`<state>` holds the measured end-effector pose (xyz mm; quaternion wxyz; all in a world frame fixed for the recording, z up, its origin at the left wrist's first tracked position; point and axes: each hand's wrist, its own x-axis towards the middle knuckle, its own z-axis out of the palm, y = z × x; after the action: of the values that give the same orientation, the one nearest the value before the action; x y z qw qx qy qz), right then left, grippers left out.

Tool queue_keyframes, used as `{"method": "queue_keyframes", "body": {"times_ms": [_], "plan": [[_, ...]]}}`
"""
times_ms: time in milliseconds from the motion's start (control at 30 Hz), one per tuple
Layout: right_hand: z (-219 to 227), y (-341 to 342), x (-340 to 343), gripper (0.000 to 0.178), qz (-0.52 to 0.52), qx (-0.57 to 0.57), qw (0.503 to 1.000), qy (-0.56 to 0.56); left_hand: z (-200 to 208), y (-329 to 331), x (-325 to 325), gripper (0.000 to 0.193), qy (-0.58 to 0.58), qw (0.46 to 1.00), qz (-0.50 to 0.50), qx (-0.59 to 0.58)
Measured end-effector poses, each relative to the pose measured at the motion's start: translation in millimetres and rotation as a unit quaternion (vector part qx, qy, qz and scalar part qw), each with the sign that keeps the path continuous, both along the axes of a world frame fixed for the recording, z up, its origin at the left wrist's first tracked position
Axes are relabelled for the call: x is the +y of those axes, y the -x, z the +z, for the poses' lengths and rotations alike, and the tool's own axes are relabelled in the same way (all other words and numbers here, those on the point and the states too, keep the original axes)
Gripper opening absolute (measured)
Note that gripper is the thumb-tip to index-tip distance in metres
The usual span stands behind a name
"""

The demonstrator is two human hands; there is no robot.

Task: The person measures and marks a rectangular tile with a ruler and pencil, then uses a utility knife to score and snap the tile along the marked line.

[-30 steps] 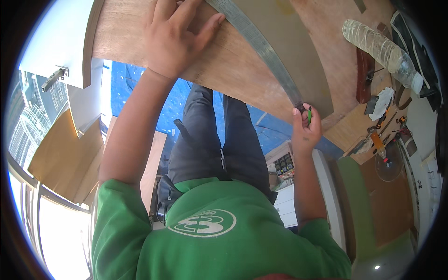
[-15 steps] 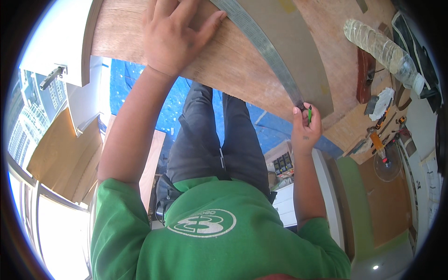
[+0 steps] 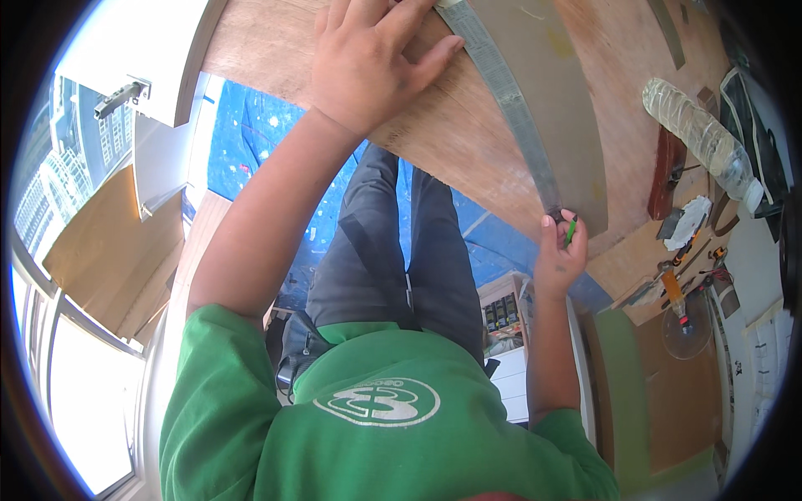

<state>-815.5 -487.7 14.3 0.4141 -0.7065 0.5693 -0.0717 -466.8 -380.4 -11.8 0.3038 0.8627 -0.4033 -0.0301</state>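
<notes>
A long grey metal ruler (image 3: 507, 100) lies on a grey-brown sheet (image 3: 572, 108) along its left edge, both on a wooden board (image 3: 480, 163). My left hand (image 3: 363, 67) is spread on the board at the far left of the ruler, its thumb pointing at the ruler's edge; the topmost fingertips run out of view. At the ruler's near end, my right hand (image 3: 561, 265) pinches a slim green pencil (image 3: 571, 231). Its fingertips are close to the dark end of the ruler, and I cannot tell whether they touch it.
A clear plastic bottle (image 3: 702, 138) lies at the right beside a reddish-brown block (image 3: 664, 175). Further down are hand tools and an orange-handled item (image 3: 672, 288). A blue sheet (image 3: 251, 125) covers the floor. A white panel with a hinge (image 3: 125, 96) stands left.
The view has shifted, so the board, ruler and bottle appear further right and lower. Both hands keep about the same places against the ruler, and the right still holds the pencil.
</notes>
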Motion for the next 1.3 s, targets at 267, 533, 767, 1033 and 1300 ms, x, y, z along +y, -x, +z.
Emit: {"method": "queue_keyframes", "body": {"times_ms": [267,533,767,1033,1300], "plan": [[-1.7,0.9,-0.6,0.025,0.008,-0.004,1.0,0.006,9.2,-0.2,-2.7,0.049,-0.032,0.999,0.0,0.03],[-3.6,3.8,-1.6,0.027,-0.003,-0.005,1.0,0.003,-7.5,7.6,8.1,0.045,0.033,0.995,-0.053,-0.078],[-3.3,3.3,-2.0,0.027,-0.003,-0.008,1.0,0.001,8.4,75.0,5.5,0.053,-0.029,0.98,-0.192,0.048],[-3.1,3.1,-1.3,0.028,0.004,-0.006,1.0,0.002,7.7,83.2,7.2,0.057,-0.074,0.98,-0.184,0.022],[-2.5,3.8,-0.9,0.028,-0.003,-0.009,1.0,-0.003,2.3,9.5,-5.9,0.048,-0.035,0.996,-0.072,-0.05]]}}
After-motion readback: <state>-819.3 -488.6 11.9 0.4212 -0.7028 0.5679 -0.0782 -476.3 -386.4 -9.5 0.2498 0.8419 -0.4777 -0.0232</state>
